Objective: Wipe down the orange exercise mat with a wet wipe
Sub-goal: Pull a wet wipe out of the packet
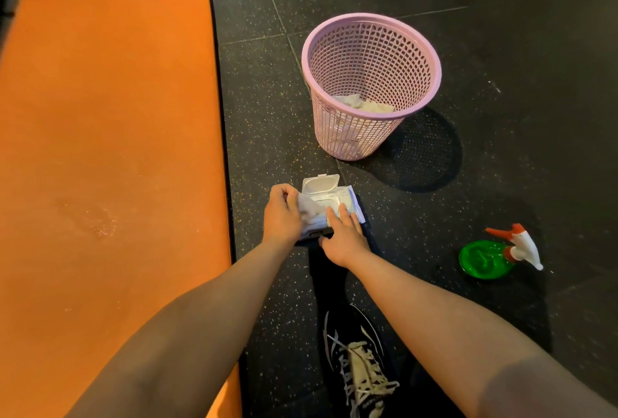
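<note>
The orange exercise mat [110, 150] lies on the dark floor and fills the left of the view, with a damp patch near its middle. Just right of its edge sits a white pack of wet wipes [334, 205] with its lid flipped open. My left hand [282, 213] pinches a white wet wipe [309, 210] that sticks out of the pack's opening. My right hand [344, 237] rests flat on the pack with straight fingers and holds it down.
A pink mesh waste basket [371, 49] with crumpled white wipes inside stands beyond the pack. A green spray bottle with a white and orange trigger [501, 252] lies on the floor at the right. My black shoe [357, 360] is near the bottom.
</note>
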Tool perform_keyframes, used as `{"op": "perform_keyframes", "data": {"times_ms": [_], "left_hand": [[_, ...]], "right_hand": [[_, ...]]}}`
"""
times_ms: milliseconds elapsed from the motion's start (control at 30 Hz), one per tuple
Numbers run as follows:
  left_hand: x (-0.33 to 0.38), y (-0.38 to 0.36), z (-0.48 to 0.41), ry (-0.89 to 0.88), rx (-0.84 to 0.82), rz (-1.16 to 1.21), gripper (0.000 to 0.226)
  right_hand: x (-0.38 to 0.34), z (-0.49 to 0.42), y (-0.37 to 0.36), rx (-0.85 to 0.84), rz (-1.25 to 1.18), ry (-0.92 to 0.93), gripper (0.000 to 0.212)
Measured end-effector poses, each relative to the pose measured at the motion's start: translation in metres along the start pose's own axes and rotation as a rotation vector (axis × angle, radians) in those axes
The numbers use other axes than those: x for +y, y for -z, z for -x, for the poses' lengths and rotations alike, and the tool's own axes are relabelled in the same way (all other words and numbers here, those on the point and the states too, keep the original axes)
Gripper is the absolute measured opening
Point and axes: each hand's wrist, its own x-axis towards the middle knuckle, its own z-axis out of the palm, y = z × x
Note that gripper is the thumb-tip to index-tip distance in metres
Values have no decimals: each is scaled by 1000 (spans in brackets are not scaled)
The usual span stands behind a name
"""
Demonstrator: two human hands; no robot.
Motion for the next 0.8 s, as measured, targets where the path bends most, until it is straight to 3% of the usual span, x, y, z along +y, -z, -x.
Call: {"op": "perform_keyframes", "data": {"times_ms": [167,367,433,533,633,800], "left_hand": [[7,18,-3,34,36,16,12],[-17,19,0,116,-337,-433,22],[-25,20,5,171,-433,-490,35],[-26,22,7,77,-473,-453,59],[-21,20,-1,-10,-454,-406,67],[-28,1,-9,-52,-497,-509,72]], "right_hand": [[-4,3,2,-12,7,-11,78],[-4,10,-8,109,-139,55,75],[-3,12,-11,116,-145,78,74],[-6,13,-14,148,-98,133,76],[-10,12,-14,157,2,202,77],[0,9,-8,147,95,1,77]]}}
